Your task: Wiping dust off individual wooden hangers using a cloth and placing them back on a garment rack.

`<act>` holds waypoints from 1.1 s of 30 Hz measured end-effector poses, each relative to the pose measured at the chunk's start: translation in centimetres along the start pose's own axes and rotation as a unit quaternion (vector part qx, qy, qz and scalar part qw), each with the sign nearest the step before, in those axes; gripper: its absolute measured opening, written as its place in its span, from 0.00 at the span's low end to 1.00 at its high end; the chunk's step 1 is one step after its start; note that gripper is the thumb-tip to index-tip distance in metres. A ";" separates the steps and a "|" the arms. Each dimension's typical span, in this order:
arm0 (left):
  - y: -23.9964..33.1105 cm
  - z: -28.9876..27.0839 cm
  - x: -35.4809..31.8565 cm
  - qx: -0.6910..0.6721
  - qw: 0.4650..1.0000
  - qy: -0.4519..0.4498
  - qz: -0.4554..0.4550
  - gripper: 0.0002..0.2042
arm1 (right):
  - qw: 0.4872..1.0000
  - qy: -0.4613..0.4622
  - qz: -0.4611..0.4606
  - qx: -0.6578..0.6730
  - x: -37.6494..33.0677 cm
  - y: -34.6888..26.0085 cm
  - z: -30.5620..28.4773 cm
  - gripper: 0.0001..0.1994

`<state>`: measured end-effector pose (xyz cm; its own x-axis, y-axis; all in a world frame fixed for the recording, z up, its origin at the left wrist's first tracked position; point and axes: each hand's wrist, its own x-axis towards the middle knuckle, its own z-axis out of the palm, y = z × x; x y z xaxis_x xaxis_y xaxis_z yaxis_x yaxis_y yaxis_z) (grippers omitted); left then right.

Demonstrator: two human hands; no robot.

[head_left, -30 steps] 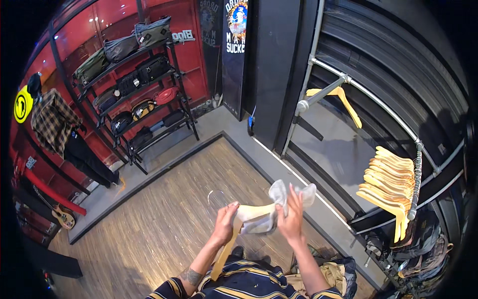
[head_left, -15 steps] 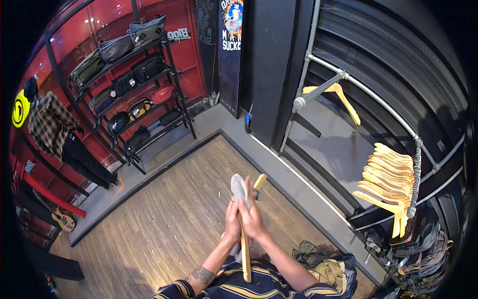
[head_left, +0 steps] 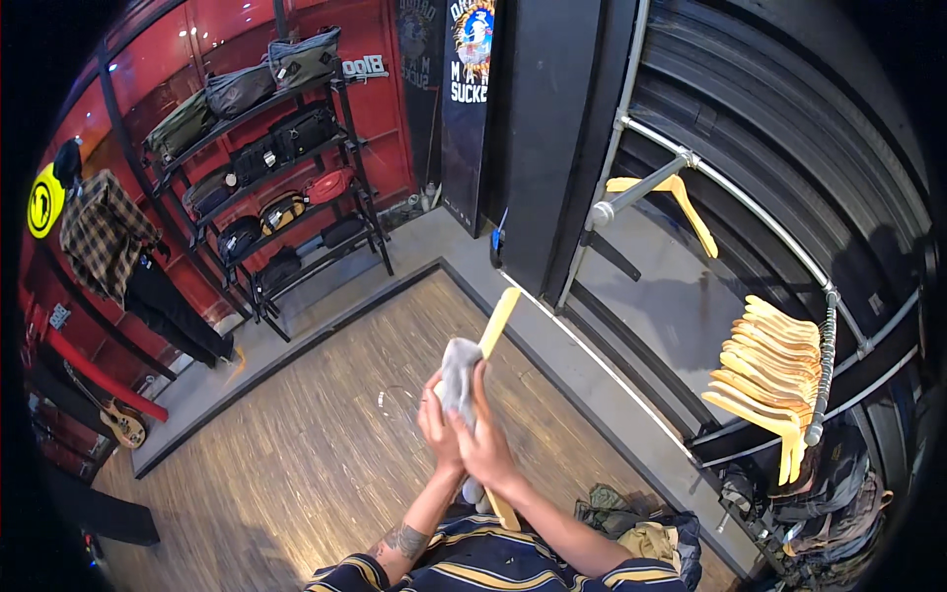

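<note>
A pale wooden clothes hanger [head_left: 501,321] stands tilted in front of my chest, one arm pointing up past my hands and the other showing below them near my shirt. A grey cloth [head_left: 458,373] is bunched against the hanger's middle. My left hand [head_left: 438,422] closes on the cloth from the left. From the right, my right hand [head_left: 485,442] presses it and the hanger, palms facing, fingers pointing up. A bit of grey cloth also hangs below my wrists. The hanger's centre and hook are hidden by my hands and the cloth.
On the right, a metal pipe rack [head_left: 735,183] carries a row of wooden hangers [head_left: 769,360], with one apart farther up. Backpacks [head_left: 838,493] hang below it. A folded clothing pile [head_left: 641,528] lies by my right arm. A bag shelf [head_left: 266,158] and dressed mannequin [head_left: 109,242] stand far left.
The hanger has shifted and turned; its upper arm now reaches farther above my hands and its lower end sits nearer them. My palms remain on the cloth, with fingers slightly rearranged.
</note>
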<state>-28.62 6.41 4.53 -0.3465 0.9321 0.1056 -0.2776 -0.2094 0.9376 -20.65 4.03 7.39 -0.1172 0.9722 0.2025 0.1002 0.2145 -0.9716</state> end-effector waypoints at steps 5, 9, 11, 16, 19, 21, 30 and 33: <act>-0.8 0.1 4.2 -0.179 0.980 -0.045 0.078 0.16 | 0.993 -0.081 -0.010 -0.084 -5.3 1.6 -0.7 0.33; -1.2 0.5 0.2 -0.101 0.992 -0.076 -0.004 0.16 | 0.991 0.036 -0.064 -0.112 -2.9 1.5 -0.6 0.31; -4.0 -1.5 -0.7 0.056 0.996 -0.044 0.047 0.18 | 0.987 0.068 -0.086 -0.121 -1.0 1.5 -0.5 0.31; -1.4 1.4 2.5 -0.285 0.957 0.012 -0.061 0.14 | 0.988 -0.062 -0.051 -0.133 -5.1 3.9 -0.6 0.33; -2.4 -0.2 4.7 -0.310 0.950 -0.019 0.031 0.14 | 0.979 -0.087 -0.073 -0.169 -8.6 1.2 -1.1 0.33; -2.9 -0.8 4.1 -0.309 0.949 -0.039 0.048 0.14 | 0.980 -0.071 -0.074 -0.169 -7.5 0.4 -0.9 0.33; -1.0 -1.9 3.1 -0.258 0.966 0.010 -0.018 0.17 | 0.975 -0.110 -0.067 -0.181 -5.9 0.0 -1.1 0.34; -0.1 -2.3 5.2 -0.209 0.974 -0.003 0.090 0.20 | 0.979 -0.117 -0.036 -0.164 -10.5 -1.0 -1.3 0.36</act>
<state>-32.49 10.62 4.21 -0.4186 0.8708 0.2578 -0.5537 -0.4697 0.6876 -18.28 -6.23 6.35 -0.3554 0.9133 0.1990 0.3898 0.3384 -0.8565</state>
